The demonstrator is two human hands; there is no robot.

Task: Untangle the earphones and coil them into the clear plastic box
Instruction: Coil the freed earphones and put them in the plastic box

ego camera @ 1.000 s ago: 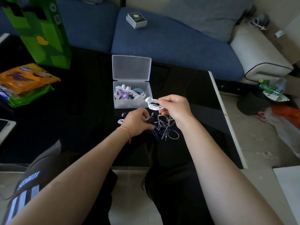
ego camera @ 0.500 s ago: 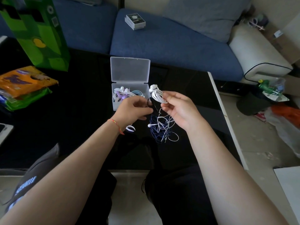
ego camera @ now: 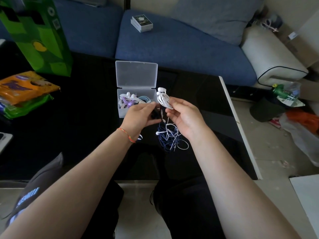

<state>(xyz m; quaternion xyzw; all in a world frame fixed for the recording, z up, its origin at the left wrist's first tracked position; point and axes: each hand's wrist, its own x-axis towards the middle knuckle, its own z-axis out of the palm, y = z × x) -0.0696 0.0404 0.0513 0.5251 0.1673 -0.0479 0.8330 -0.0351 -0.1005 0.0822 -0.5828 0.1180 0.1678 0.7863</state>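
Observation:
My right hand (ego camera: 184,116) pinches a coiled bundle of white earphones (ego camera: 163,99) just right of the clear plastic box (ego camera: 137,75). The box stands open on the black table, lid up, with purple, white and light blue coiled earphones (ego camera: 132,100) inside. My left hand (ego camera: 139,117) is in front of the box, fingers curled round a small dark piece that touches the white cable's loose end. A tangle of dark blue and white earphones (ego camera: 170,138) lies on the table below both hands.
A green paper bag (ego camera: 37,34) stands at the back left, with orange and green snack packets (ego camera: 24,91) beside it. A small boxed item (ego camera: 141,23) lies on the blue sofa behind the table. The table's right edge (ego camera: 240,128) has a white rim; clutter lies on the floor beyond.
My right hand lifted the white coil up and turned palm-up beside the box. My left hand rose from the table to meet it, bringing a small dark piece.

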